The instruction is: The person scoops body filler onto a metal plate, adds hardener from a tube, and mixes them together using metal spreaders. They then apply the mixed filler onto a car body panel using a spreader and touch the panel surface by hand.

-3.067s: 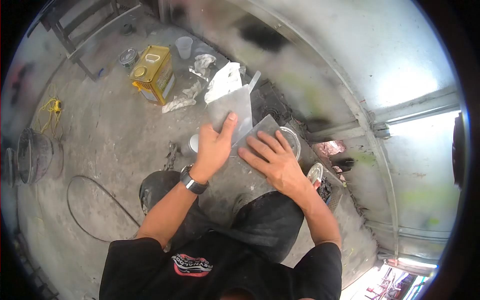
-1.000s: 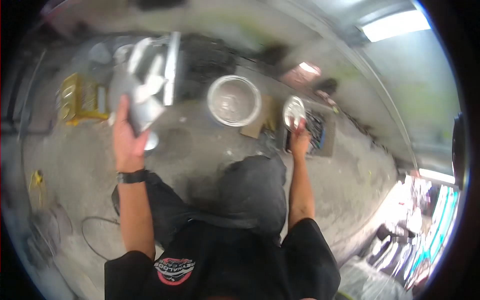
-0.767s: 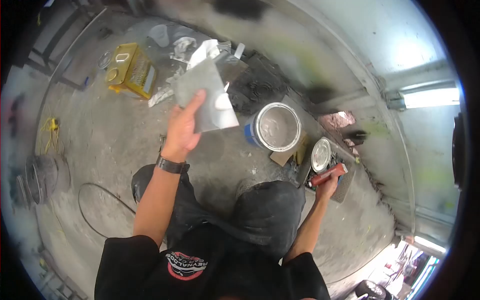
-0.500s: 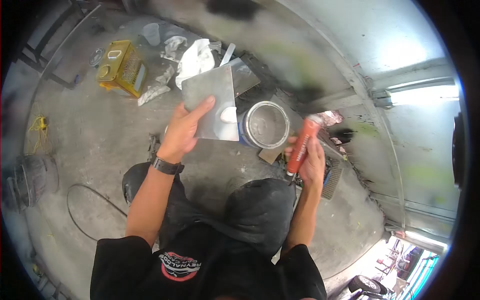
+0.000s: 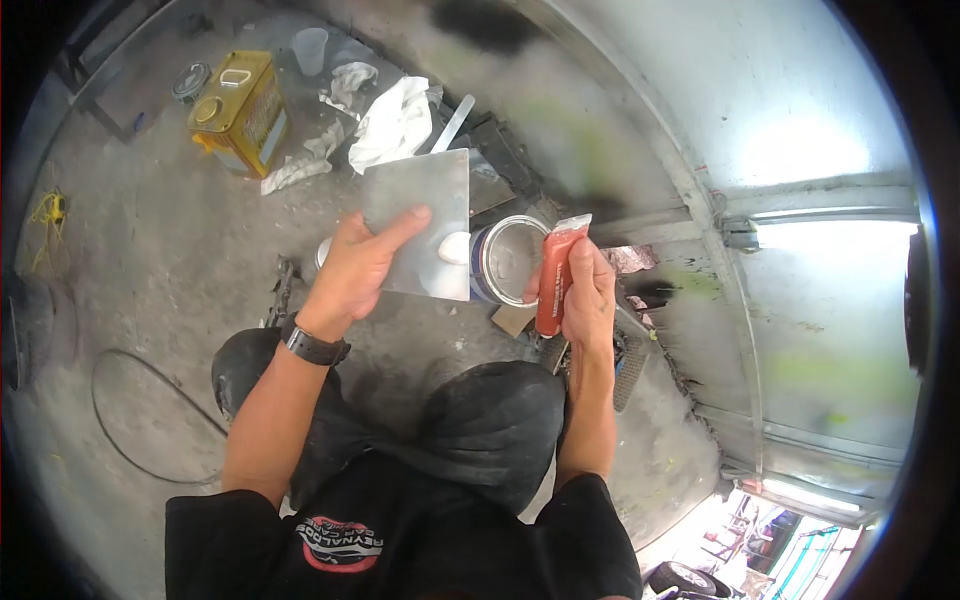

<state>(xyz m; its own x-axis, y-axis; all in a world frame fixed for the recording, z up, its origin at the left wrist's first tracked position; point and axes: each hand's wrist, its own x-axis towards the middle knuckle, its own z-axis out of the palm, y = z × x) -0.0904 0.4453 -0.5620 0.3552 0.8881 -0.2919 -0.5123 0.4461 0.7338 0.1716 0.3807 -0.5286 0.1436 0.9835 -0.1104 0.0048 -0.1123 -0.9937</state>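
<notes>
"What is held?"
"2 things. Left hand [image 5: 352,268] clamps the metal plate [image 5: 412,205], a white dab [image 5: 455,248] near its right edge; right hand [image 5: 588,303], apart, clasps the red tube [image 5: 557,280], partly hiding the can [image 5: 481,284]."

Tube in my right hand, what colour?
The tube is orange-red with a pale end, best in head view.

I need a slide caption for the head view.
Left hand holds a plate, right hand a red tube, near an open can.
</notes>
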